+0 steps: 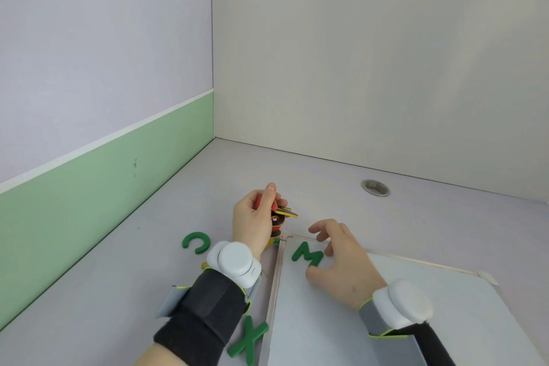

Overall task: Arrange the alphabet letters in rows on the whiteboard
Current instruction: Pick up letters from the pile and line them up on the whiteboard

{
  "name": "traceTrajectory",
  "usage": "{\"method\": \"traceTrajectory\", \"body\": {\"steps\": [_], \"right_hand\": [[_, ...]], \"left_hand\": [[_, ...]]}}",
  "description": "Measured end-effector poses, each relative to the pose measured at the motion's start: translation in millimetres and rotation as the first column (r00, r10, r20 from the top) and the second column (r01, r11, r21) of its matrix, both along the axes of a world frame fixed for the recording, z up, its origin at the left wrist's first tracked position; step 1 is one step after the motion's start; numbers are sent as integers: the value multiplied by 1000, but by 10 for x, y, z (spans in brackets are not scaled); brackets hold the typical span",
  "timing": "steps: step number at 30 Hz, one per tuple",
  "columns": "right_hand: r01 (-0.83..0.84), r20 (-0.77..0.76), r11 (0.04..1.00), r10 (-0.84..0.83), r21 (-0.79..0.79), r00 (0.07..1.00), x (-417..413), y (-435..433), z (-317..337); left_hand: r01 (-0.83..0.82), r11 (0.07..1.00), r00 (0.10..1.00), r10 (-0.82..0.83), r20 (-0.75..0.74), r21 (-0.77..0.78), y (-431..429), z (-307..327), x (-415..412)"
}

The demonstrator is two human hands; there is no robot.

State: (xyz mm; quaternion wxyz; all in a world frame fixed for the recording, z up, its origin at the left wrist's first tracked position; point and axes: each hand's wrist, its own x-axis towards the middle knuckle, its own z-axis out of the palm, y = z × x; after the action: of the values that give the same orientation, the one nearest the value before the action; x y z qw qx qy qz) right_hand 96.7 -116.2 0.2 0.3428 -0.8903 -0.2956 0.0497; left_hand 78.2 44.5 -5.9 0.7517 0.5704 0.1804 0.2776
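Observation:
The whiteboard [341, 321] lies flat on the desk at lower right, its far left corner near my hands. A green letter M [306, 255] rests on the board's far left corner. My right hand [341, 261] touches the M, thumb at its near end and fingers curled over its far side. My left hand [255, 220] hovers just left of the board's corner, gripping a bunch of letters [280, 218] in red, orange and yellow with dark backs. A green C [196, 242] and a green X [248, 339] lie on the desk left of the board.
The grey desk [118, 291] meets a green and lilac wall on the left and a white panel at the back. A round metal cable grommet [375, 187] sits in the desk beyond the board. White sensor pucks are strapped on both wrists.

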Motion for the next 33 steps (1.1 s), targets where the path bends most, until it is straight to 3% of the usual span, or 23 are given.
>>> {"method": "traceTrajectory", "body": {"steps": [10, 28, 33], "right_hand": [[-33, 91, 997, 26, 73, 996, 24, 43, -88], [-28, 94, 991, 15, 130, 995, 18, 60, -100], [-19, 81, 990, 8, 143, 997, 17, 63, -92]], "left_hand": [[-1, 1000, 1000, 1, -15, 5, -13, 17, -9], [26, 999, 1000, -25, -12, 29, -15, -7, -1], [42, 987, 999, -43, -2, 155, -62, -2, -3]]}}
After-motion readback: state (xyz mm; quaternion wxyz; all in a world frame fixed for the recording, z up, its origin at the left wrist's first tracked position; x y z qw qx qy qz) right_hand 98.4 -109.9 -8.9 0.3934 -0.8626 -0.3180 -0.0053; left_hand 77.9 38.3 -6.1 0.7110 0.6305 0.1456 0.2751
